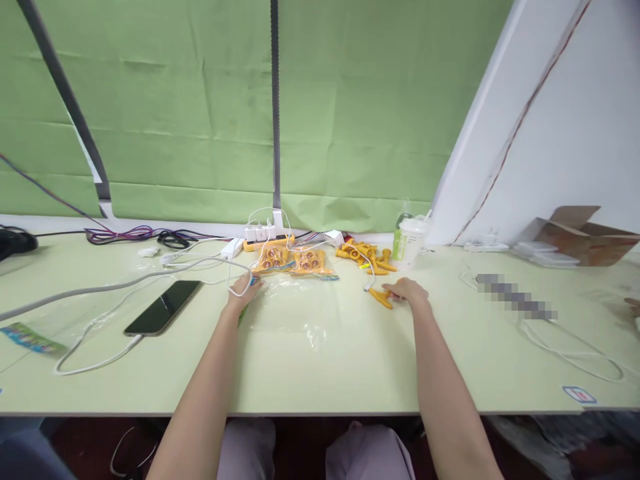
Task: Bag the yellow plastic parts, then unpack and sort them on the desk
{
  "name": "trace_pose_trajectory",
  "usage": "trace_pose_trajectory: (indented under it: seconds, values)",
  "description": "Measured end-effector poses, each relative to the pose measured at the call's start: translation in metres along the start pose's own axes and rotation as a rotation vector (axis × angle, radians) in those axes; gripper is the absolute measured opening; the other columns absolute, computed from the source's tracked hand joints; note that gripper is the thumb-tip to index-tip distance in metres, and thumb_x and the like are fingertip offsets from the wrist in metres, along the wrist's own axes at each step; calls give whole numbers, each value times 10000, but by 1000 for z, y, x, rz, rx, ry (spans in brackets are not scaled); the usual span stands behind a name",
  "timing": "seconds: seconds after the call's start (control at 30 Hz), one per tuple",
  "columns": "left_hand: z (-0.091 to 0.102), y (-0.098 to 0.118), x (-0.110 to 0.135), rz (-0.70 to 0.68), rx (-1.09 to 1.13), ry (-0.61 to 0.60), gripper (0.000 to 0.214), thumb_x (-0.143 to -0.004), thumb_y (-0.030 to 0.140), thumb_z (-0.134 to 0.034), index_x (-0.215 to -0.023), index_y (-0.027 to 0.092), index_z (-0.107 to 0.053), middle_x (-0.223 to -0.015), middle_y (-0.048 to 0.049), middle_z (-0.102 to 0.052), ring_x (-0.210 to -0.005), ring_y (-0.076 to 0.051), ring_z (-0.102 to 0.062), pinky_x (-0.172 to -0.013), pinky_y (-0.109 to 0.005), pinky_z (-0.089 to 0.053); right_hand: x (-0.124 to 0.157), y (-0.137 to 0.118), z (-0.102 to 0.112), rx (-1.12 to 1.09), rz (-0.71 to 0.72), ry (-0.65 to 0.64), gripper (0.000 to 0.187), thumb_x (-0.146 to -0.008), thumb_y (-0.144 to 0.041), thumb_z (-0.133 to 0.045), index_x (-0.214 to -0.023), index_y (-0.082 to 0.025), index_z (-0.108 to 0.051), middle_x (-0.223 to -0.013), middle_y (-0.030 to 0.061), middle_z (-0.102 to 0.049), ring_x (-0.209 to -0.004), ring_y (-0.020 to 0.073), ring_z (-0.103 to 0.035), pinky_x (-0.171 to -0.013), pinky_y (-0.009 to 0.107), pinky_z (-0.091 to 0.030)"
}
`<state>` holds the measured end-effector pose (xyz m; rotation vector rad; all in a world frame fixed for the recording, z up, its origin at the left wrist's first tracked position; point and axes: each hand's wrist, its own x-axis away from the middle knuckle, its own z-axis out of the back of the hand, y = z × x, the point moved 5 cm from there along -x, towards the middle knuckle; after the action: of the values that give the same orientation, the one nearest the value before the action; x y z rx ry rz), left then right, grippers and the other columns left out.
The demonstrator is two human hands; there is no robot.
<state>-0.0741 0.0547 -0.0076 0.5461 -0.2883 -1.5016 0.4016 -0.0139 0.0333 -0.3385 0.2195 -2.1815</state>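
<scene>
My left hand [243, 292] is closed on the edge of a clear plastic bag [300, 307], which lies flat across the tabletop between my arms. A green strip and a bit of blue print show beside that hand. On the other side, my right hand [407, 291] grips an orange hammer-shaped plastic toy [381, 298]; a white string runs from near it. Behind it lies a heap of similar orange toys [367, 253]. Two filled clear packs of orange pieces, a left pack [273, 259] and a right pack [309, 261], sit beyond my left hand.
A phone [164, 308] on a white cable lies at left, near another bag with a printed header [33, 339]. An orange-and-white power strip [267, 241] and cables run along the back. A lidded cup [413, 241] and a cardboard box [585, 240] stand at right.
</scene>
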Motion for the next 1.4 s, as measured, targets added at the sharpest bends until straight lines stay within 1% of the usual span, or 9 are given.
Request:
trace_pose_trajectory:
  seconds: [0.1, 0.17, 0.23, 0.37, 0.67, 0.83, 1.13, 1.23, 1.4]
  values:
    - [1, -1, 0, -9, -5, 21, 317, -858, 357, -476, -1113, 208, -592, -1124, -98, -643, -1039, -235, -598, -843, -312, -422, 7, -1, 15, 52, 26, 328, 302, -833, -292, -486, -1048, -157, -650, -1105, 186, -616, -1030, 293, -591, -805, 409, -457]
    - [2, -1, 1, -8, -16, 30, 310, -849, 330, -487, -1115, 208, -591, -1104, -91, -649, -1010, -227, -610, -822, -296, -427, 11, -8, 15, 80, 206, 408, 405, -804, -138, -481, -1187, -216, -585, -1275, 158, -534, -1141, 292, -526, -854, 429, -448]
    - [4, -1, 1, 4, -15, 36, 309, -844, 320, -494, -1117, 209, -588, -1088, -87, -654, -993, -225, -616, -809, -290, -429, 11, -12, 8, 100, 347, 288, 474, -746, -49, -491, -1143, -273, -620, -1337, 92, -507, -1186, 279, -496, -920, 441, -421]
    - [6, -1, 1, 29, 13, 43, 321, -839, 324, -501, -1120, 197, -589, -1100, -100, -650, -997, -235, -612, -812, -298, -430, 4, 1, 0, 54, 339, -21, 359, -687, -65, -533, -946, -232, -717, -1209, 80, -619, -1115, 260, -564, -938, 364, -432]
    - [3, -3, -2, 44, 46, 48, 320, -836, 322, -498, -1115, 197, -593, -1102, -93, -651, -1013, -225, -604, -840, -291, -426, 21, 29, 5, -150, 377, -268, 531, -522, -175, -704, -1050, -209, -666, -1153, 102, -651, -1032, 238, -620, -841, 306, -490]
    - [4, -1, -1, 45, 58, 32, 326, -842, 319, -494, -1128, 193, -587, -1114, -91, -644, -1030, -234, -594, -852, -299, -420, 33, -2, -4, -127, 421, -296, 344, -508, -124, -685, -843, -197, -698, -865, 63, -715, -830, 212, -659, -753, 295, -503]
    - [15, 33, 14, -50, -83, 178, 430, -824, 385, -543, -1206, 187, -559, -1298, -163, -472, -1230, -316, -431, -996, -429, -349, 84, -60, 10, -533, 720, -199, 371, -667, -354, -666, -1005, -206, -701, -1056, 62, -685, -954, 230, -624, -788, 312, -517]
    - [12, 69, 30, -327, -25, -13, 576, -744, 455, -645, -1269, 259, -515, -1448, -111, -336, -1350, -319, -280, -1084, -477, -240, 83, -68, 3, -531, 719, -222, 366, -681, -355, -655, -1014, -208, -693, -1055, 57, -679, -901, 211, -629, -752, 300, -512]
    - [-19, 107, 77, -679, -36, -694, 974, -458, 460, -827, -1343, 336, -440, -1509, -81, -276, -1382, -358, -221, -1088, -552, -189, 70, -69, -8, -592, 737, -161, 356, -695, -352, -628, -1003, -182, -682, -1010, 61, -672, -882, 205, -603, -798, 328, -489]
